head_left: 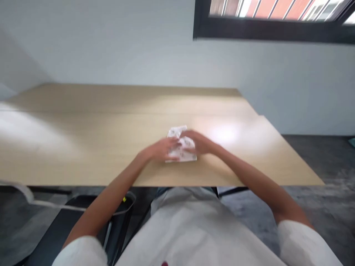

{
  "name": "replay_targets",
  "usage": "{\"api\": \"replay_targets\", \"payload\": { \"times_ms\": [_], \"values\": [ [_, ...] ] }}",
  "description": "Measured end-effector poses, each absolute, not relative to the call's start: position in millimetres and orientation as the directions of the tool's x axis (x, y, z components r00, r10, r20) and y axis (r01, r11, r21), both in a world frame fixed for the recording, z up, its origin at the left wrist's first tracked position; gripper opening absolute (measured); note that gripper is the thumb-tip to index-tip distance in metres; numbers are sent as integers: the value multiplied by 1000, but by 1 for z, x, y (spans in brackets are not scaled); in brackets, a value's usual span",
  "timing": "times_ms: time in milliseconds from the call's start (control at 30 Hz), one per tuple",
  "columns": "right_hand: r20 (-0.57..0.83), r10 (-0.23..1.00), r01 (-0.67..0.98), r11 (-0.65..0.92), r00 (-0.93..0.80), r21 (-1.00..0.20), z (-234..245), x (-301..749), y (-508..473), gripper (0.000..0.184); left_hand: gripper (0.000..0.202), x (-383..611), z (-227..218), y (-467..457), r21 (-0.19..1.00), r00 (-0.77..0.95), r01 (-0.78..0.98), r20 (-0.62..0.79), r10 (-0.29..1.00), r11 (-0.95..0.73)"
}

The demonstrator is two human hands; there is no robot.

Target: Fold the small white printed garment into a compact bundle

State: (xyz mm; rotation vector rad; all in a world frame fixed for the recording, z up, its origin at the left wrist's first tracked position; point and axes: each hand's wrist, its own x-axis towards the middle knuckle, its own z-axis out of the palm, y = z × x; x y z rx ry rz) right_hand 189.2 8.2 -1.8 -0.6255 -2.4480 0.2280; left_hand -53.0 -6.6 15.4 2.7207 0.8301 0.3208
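Note:
A small white cloth with a scattered dark print lies on the wooden table in front of me, its outline uneven at the top. From the left, my left hand rests over the cloth's left side with the fingers stretched out and apart. My right hand comes in from the right and curves over the upper right part, fingers and thumb apart. Both hands are blurred, and they cover the middle of the cloth. No grip on the fabric shows in either hand.
The light wooden table runs up to the pale wall, its front edge close to my body. A dark chair stands at the lower left, with a white cable passing over it. A dark-framed window is at the upper right.

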Motion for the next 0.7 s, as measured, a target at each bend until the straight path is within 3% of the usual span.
{"api": "replay_targets", "payload": {
  "times_ms": [133, 200, 333, 433, 567, 700],
  "values": [
    [326, 433, 368, 897, -840, -244, 2, 211, -83, 73, 86, -72, 8, -69, 298, 848, 489, 58, 527, -820],
    [295, 462, 399, 882, -836, -252, -4, 216, -121, 79, 92, -76, 2, -98, 319, 861, 468, 48, 507, -824],
    [336, 539, 449, 838, -772, -311, -14, 222, -164, 39, 55, -74, -4, -135, 417, 840, 445, 111, 531, -792],
    [367, 604, 443, 784, -708, -435, -12, 229, -160, 20, 33, -68, -1, -135, 567, 740, 459, 183, 648, -684],
    [260, 785, 483, 567, -563, -667, -3, 234, -129, 30, 41, -55, 9, -107, 731, 544, 530, 96, 834, -430],
    [108, 876, 490, 361, -470, -794, -1, 226, -104, 34, 36, -48, 14, -79, 758, 475, 567, 19, 880, -323]
  ]
}}
